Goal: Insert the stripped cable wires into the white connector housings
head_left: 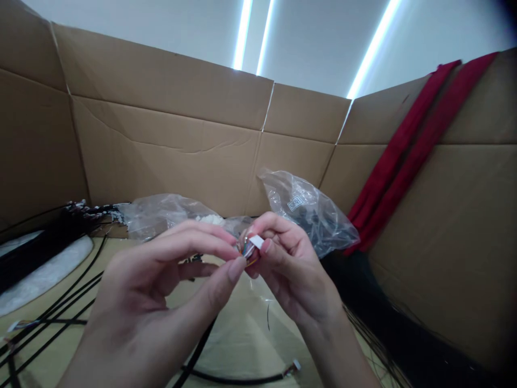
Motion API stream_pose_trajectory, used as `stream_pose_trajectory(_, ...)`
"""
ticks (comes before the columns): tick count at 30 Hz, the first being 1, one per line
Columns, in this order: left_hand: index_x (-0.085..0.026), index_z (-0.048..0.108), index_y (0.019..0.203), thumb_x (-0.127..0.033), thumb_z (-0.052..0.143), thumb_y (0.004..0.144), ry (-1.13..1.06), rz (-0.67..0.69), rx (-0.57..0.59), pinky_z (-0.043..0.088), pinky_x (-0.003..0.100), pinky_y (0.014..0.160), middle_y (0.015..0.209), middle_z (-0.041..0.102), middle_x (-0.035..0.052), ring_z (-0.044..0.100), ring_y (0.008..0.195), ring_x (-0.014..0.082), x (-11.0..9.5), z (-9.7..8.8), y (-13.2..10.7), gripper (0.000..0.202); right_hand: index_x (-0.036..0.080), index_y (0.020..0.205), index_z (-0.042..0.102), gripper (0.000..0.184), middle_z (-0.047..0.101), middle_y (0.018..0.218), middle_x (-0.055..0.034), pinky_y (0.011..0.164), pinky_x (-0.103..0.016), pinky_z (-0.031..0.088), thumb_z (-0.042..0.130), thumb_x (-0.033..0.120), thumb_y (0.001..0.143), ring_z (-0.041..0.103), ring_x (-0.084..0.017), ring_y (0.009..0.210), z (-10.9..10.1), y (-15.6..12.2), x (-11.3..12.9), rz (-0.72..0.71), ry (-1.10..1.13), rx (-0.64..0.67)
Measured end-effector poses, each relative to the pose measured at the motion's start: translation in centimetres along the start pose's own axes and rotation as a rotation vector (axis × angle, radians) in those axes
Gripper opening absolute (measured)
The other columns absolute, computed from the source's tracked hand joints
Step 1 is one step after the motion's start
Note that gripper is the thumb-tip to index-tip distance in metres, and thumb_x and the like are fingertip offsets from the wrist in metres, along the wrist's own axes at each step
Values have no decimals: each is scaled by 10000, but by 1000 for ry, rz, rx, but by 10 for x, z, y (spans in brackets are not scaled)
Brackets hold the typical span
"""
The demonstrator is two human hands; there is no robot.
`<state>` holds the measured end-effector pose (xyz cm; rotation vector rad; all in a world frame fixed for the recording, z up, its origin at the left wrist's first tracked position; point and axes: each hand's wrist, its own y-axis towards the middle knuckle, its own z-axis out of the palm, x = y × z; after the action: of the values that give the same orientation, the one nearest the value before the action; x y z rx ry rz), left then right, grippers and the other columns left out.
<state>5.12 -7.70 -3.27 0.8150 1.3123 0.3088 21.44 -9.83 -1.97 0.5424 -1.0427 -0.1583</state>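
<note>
In the middle of the head view, my right hand [291,264] pinches a small white plug connector [257,242] between thumb and fingers. Thin coloured wires [245,249] run from the connector toward my left hand [161,291], whose thumb and index fingertip close on them. Both hands meet in the air above the work surface. A black cable [204,342] hangs down below the hands; whether it belongs to these wires is hidden by my left hand. Another cable end with a white connector [296,365] lies on the surface near the bottom.
Cardboard walls [169,124] surround the surface. Clear plastic bags [311,210] stand at the back, one holding dark parts. A bundle of black cables [44,242] lies at left, with loose cables in front. Red cloth strips [407,145] hang at right above a dark bundle [388,318].
</note>
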Motion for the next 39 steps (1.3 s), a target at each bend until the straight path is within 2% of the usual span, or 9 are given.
stream_pose_trajectory(3, -346, 771, 919, -208, 761, 832, 154, 190, -30, 568, 132, 747, 946, 730, -63, 675, 882, 102, 1, 4, -2, 163, 187, 804, 758, 99, 740, 701, 44, 612, -110, 554, 846, 189, 758, 667, -28, 596, 3, -2, 2, -23, -24, -31)
stream_pose_trajectory(7, -320, 777, 899, -167, 749, 838, 67, 201, -23, 546, 115, 701, 844, 708, -62, 646, 782, 75, 0, 8, -3, 167, 198, 799, 755, 124, 730, 687, 43, 626, -127, 553, 861, 218, 738, 664, -37, 600, 5, -4, 2, -8, -25, -36)
stream_pose_trajectory(10, -346, 803, 877, -177, 756, 836, -64, 117, 52, 543, 87, 722, 829, 718, -69, 652, 804, 71, -3, 6, 0, 180, 204, 811, 751, 118, 735, 701, 39, 624, -141, 553, 849, 233, 753, 671, -48, 625, 4, -3, 1, 15, 2, -22)
stream_pose_trajectory(16, -322, 818, 783, -288, 765, 847, -332, -294, 375, 527, 91, 751, 832, 726, -45, 645, 826, 70, -6, -9, 11, 90, 181, 804, 745, 104, 744, 717, 39, 595, -109, 529, 841, 190, 764, 668, -24, 615, 7, -2, -2, 47, 86, 48)
stream_pose_trajectory(22, -300, 811, 709, -338, 840, 758, -426, -348, 430, 508, 169, 693, 741, 647, -28, 597, 741, 93, -5, -11, 15, 68, 182, 800, 744, 92, 733, 713, 37, 597, -125, 529, 830, 163, 773, 659, -30, 617, 10, -3, -2, 38, 61, 88)
stream_pose_trajectory(25, -314, 781, 673, -353, 830, 764, -330, -322, 389, 466, 207, 625, 672, 581, -32, 569, 710, 116, -6, -11, 11, 111, 175, 805, 747, 95, 738, 722, 28, 609, -124, 538, 831, 153, 766, 670, -38, 634, 10, -5, -2, 33, 57, 86)
stream_pose_trajectory(29, -313, 744, 681, -279, 786, 803, -114, -182, 246, 499, 265, 694, 689, 600, -27, 602, 734, 150, -11, -9, 1, 134, 171, 804, 747, 102, 732, 725, 20, 605, -134, 535, 839, 167, 759, 664, -43, 624, 10, -5, -3, 34, 50, 53)
stream_pose_trajectory(35, -316, 722, 737, -187, 801, 769, 168, 90, -40, 475, 228, 610, 715, 609, -40, 592, 709, 132, -13, 2, -14, 155, 168, 800, 751, 105, 719, 701, 13, 610, -135, 534, 843, 174, 752, 652, -47, 615, 9, -4, -6, 3, 42, 35)
stream_pose_trajectory(39, -334, 716, 746, -202, 808, 753, 275, 137, -136, 476, 205, 591, 738, 562, -37, 574, 775, 147, -13, 0, -20, 161, 173, 799, 753, 94, 709, 695, 11, 603, -155, 541, 837, 178, 757, 638, -52, 597, 9, -5, -6, -16, 18, 44)
